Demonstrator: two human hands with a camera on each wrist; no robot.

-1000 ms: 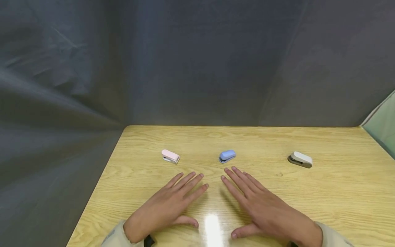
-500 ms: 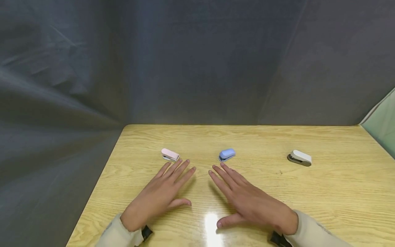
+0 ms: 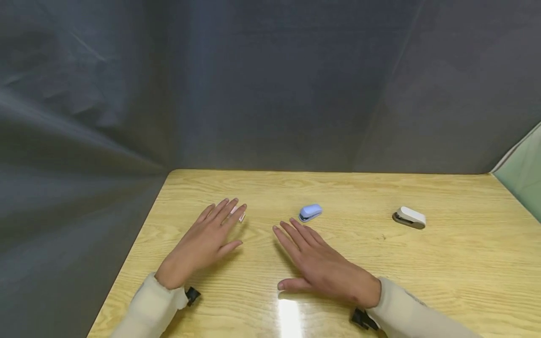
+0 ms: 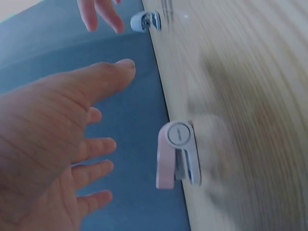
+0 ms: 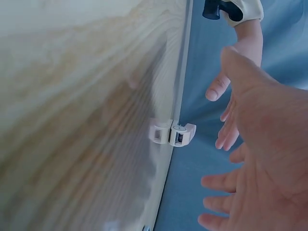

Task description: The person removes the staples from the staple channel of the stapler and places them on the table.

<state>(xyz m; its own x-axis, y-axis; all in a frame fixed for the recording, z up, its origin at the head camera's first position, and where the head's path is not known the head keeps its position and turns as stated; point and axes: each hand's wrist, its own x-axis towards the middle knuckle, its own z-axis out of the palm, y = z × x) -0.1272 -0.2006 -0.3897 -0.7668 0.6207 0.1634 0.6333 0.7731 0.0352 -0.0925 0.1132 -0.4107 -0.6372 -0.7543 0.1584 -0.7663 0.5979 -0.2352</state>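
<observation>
Three small staplers lie spaced out on the wooden table. My left hand (image 3: pixel 202 244) is held with straight, spread fingers over the pink stapler (image 4: pixel 166 161), hiding most of it in the head view; the left wrist view shows a gap between the two. My right hand (image 3: pixel 327 270) hangs above the table, fingers extended and holding nothing. Just beyond its fingertips sits the blue stapler (image 3: pixel 310 212), apart from the hand. Farther right lies the white stapler (image 3: pixel 410 217) with a grey-brown base, untouched by either hand.
Dark sheeting (image 3: pixel 287 89) rises behind the wooden table (image 3: pixel 465 263) and along its left side. A pale green surface (image 3: pixel 526 171) shows past the right edge. Black wrist mounts (image 3: pixel 192 295) sit under the sleeves.
Both hands have moved forward and to the left, the left one coming over the pink stapler and covering most of it. The staplers have stayed where they were.
</observation>
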